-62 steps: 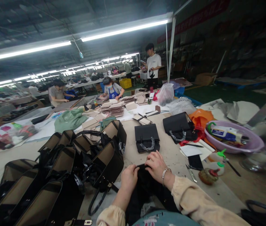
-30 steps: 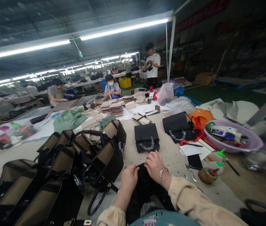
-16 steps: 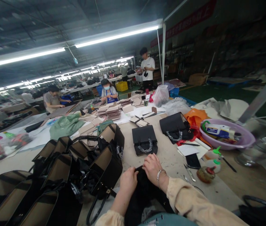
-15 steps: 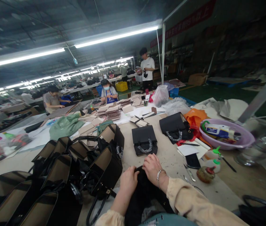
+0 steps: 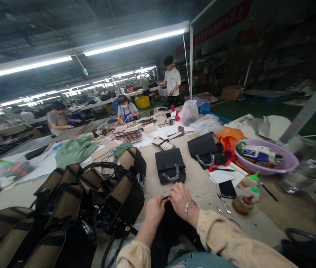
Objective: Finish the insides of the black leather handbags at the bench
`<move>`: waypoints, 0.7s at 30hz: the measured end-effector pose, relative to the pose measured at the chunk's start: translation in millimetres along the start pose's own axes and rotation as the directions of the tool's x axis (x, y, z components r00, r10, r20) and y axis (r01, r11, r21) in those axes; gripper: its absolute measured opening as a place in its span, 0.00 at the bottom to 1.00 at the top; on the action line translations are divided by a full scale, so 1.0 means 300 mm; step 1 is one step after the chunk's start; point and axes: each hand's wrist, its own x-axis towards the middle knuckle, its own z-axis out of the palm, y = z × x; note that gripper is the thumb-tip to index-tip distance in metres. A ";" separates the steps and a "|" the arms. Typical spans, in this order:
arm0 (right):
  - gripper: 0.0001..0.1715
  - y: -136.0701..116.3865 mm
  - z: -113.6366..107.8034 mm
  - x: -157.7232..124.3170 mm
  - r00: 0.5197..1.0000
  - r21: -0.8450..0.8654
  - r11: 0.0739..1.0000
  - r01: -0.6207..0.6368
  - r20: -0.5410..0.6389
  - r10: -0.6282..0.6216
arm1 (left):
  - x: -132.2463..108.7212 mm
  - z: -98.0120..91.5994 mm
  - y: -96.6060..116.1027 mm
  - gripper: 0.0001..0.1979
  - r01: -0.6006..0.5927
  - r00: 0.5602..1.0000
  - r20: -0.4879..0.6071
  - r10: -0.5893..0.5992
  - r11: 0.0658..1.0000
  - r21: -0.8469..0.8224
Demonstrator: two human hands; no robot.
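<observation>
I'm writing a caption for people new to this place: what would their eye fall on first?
Likely the cluster of open black bags crowding the lower left. Next, at bottom centre, the left hand and right hand hold black material. At right, a lilac basin stands out beside orange plastic.

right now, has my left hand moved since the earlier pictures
Yes, the left hand has shifted slightly rightward against the closed black bag straight ahead, nearer the right hand.

Bag workshop (ahead = 12): boxy black bags with tan insides (image 5: 68,204) are crowding 10 o'clock; flat beige panels (image 5: 131,134) are lying stacked at 11; long white tube lights (image 5: 135,42) are glowing.
</observation>
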 end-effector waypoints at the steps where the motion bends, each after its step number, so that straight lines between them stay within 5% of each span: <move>1: 0.04 0.002 -0.001 0.001 1.000 -0.001 1.000 -0.002 0.000 0.002 | 0.001 -0.001 0.001 0.10 0.010 1.000 0.006 -0.010 1.000 -0.005; 21: 0.04 0.021 -0.027 -0.002 0.999 0.043 0.999 -0.032 -0.027 0.034 | 0.001 0.010 0.000 0.09 0.013 1.000 -0.027 -0.014 0.999 -0.049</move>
